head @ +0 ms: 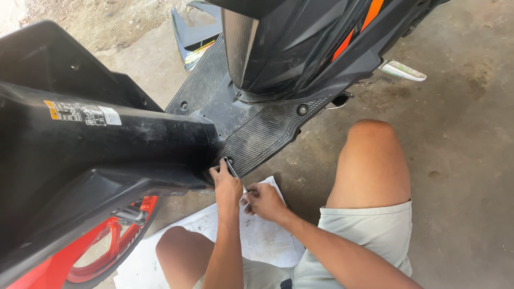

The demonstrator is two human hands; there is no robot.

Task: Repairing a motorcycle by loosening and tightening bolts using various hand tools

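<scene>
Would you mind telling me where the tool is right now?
In the head view, the tool is at centre, held in the left hand against the scooter's footboard edge.

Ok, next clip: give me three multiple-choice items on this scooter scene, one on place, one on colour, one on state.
1. Where is the tool tip?
A. at the footboard's near edge
B. on the concrete floor
C. on the seat

2. What colour are the shorts?
A. red
B. light grey
C. black

3. What is the left hand doing?
A. resting flat on a knee
B. hanging empty
C. gripping the tool

Answers: 1 A, the tool meets a bolt hole at the footboard edge. 2 B, the fabric over the thigh is pale grey. 3 C, its fingers wrap the tool while the right hand hovers beside it.
</scene>
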